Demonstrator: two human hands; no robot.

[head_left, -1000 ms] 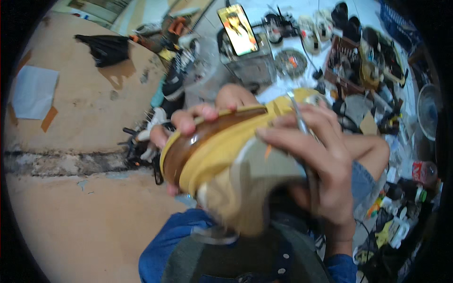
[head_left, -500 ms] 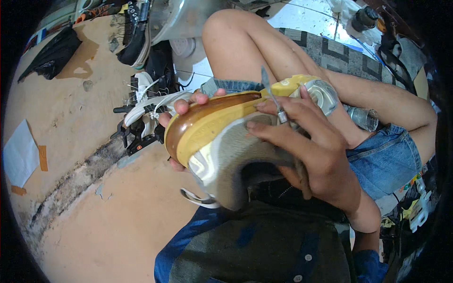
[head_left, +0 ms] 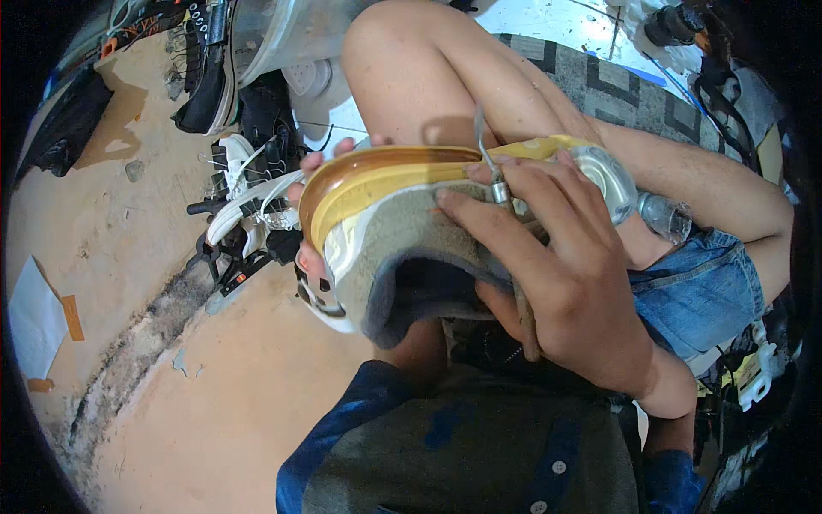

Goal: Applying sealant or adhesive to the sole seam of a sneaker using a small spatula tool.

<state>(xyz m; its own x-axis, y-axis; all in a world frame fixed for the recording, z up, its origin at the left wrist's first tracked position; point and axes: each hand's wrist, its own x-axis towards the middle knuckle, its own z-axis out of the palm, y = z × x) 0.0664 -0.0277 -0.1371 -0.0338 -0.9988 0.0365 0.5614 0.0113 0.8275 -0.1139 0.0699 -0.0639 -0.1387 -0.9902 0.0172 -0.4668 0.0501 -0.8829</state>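
Note:
My left hand [head_left: 310,257] grips the far side and toe of a shoe [head_left: 402,223], its fingertips curled over the edge. The shoe lies on its side, with a yellow sole, a glossy amber band, grey and white upper, and a dark opening toward me. My right hand [head_left: 565,283] is closed round the handle of a thin metal-bladed tool [head_left: 500,192], its fingertips also resting on the shoe. The blade points up beyond the sole. The lower part of my left hand is largely hidden behind the shoe.
Bare legs [head_left: 411,68] and denim shorts [head_left: 693,291] lie beyond the shoe. To the left are a tan board [head_left: 171,411], white shoe [head_left: 240,206], black shoe [head_left: 205,86], black bag [head_left: 68,120] and paper [head_left: 36,321]. A plastic bottle [head_left: 664,214] sits at right.
The view has tilted down from the cluttered floor. Since half a second ago the shoe has turned slightly, showing more of its opening, with both hands still on it.

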